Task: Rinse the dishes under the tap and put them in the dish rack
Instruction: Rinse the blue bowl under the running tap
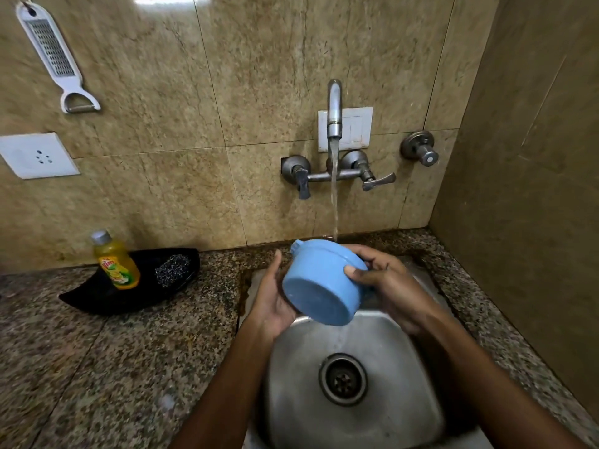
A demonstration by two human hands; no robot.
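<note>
Fingers of your right hand curl round the blue bowl; your left hand cups it open-palmed, above the steel sink, beneath the running tap.

A home kitchen: steel sink in granite counter; wall tap; dish soap; hanging grater

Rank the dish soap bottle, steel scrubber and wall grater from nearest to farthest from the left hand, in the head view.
From the left hand:
1. Steel scrubber, on the black tray to its left.
2. Dish soap bottle, farther left on the same tray.
3. Wall grater, hanging high at upper left.
</note>
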